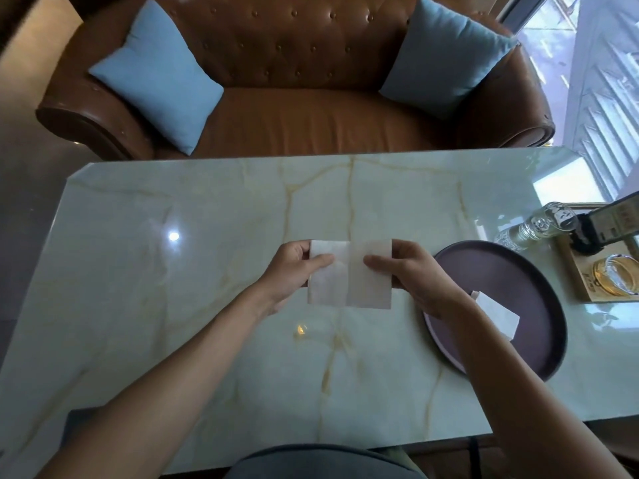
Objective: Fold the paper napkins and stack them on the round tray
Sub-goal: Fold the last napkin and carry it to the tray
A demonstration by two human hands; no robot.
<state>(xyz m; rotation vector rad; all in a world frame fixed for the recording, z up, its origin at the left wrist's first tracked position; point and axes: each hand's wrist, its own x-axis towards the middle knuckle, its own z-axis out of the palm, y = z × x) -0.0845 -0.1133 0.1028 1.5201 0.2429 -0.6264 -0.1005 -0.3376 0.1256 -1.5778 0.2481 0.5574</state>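
Napkin (350,274) held up over the tabletop (173,271), left of the round tray (518,271) and close to its rim, stretched flat between both hands. The left hand (294,271) pinches its left edge, thumb on the near face and fingers curled behind; the right hand (411,274) pinches the right edge the same way. The sheet's long axis runs left to right, with a faint vertical crease down its middle, so the coming fold likely brings one hand's edge across to the other. The right hand is the nearer to the tray. A folded napkin (498,314) already lies on the tray, partly hidden by the right forearm, so how many lie there is hard to tell. The fingers behind the held sheet cannot be seen.
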